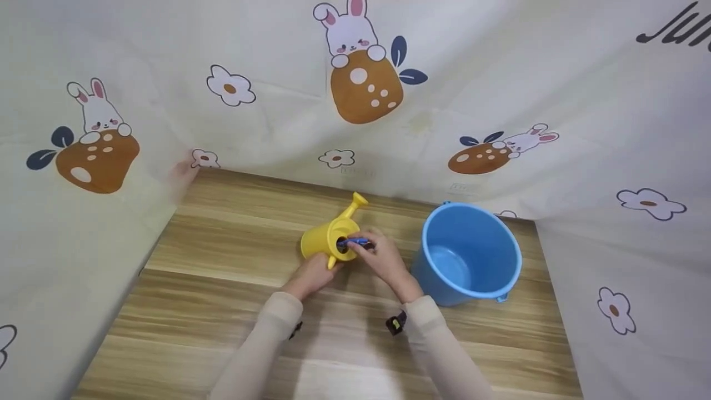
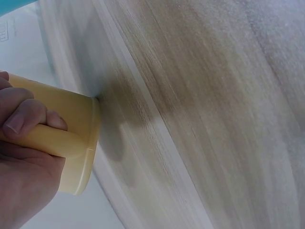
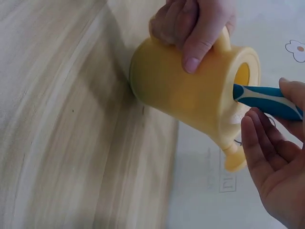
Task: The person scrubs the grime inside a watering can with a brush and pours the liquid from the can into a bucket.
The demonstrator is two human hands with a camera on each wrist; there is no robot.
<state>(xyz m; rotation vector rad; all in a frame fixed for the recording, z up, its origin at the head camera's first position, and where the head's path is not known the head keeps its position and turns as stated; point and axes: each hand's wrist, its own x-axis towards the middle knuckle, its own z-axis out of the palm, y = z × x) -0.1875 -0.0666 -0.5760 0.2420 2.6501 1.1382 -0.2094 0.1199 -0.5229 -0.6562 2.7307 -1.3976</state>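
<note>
A yellow watering can (image 1: 321,240) is tilted, its round opening facing my right hand and its spout pointing away from me. My left hand (image 1: 312,275) grips the can's handle (image 2: 47,139), with the fingers wrapped round it. From the other side, my right hand (image 1: 384,260) pinches a blue-and-white handle (image 3: 267,101), shaped like a brush handle, between thumb and fingers. The far end of this handle goes in through the opening of the can, so what sits on that end is hidden.
To the right of my right hand stands a large blue bucket (image 1: 422,280), upright on the wood-patterned surface (image 1: 222,250). Pale printed cloth (image 1: 266,133) with rabbits and flowers rises around the back and sides.
</note>
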